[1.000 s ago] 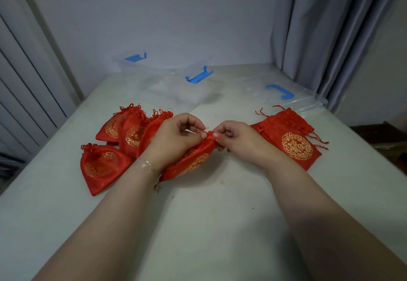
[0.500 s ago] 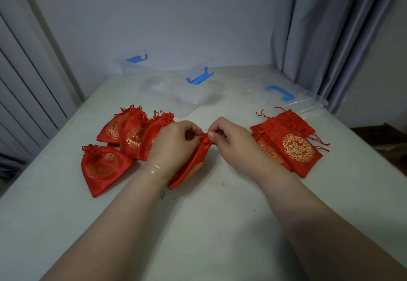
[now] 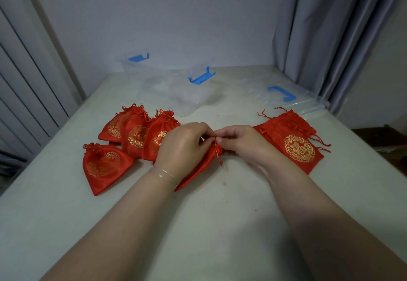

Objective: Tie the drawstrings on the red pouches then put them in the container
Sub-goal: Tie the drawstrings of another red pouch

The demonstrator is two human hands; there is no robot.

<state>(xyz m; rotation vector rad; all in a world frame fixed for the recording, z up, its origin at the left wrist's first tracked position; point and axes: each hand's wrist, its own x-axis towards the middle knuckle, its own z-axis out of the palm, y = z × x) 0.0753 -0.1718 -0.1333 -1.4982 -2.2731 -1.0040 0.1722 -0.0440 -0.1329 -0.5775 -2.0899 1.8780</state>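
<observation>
Two bare hands meet at the middle of the pale surface (image 3: 220,225), working on one red satin drawstring pouch with gold print (image 3: 198,170). The left hand (image 3: 182,148) curls over the pouch body and hides most of it; only a narrow red edge shows below the wrist, running down to a corner near the forearm. The right hand (image 3: 240,141) pinches the gathered neck of the same pouch, thumb and forefinger closed on the thin red cord (image 3: 218,155), whose loose end hangs down between the hands. Whether a knot is formed there is hard to make out, since fingers cover it.

Left of the hands lies a cluster of gathered red pouches (image 3: 136,133), overlapping, with one separate pouch (image 3: 103,166) nearer the surface edge. Right of the hands a stack of flat red pouches (image 3: 295,146) lies partly under the right wrist, so its count is unclear.

Behind them sits a clear plastic container with blue latches (image 3: 176,91), its walls almost invisible against the surface. A clear lid with a blue handle (image 3: 284,95) lies to the right, by the grey curtain (image 3: 341,38).
</observation>
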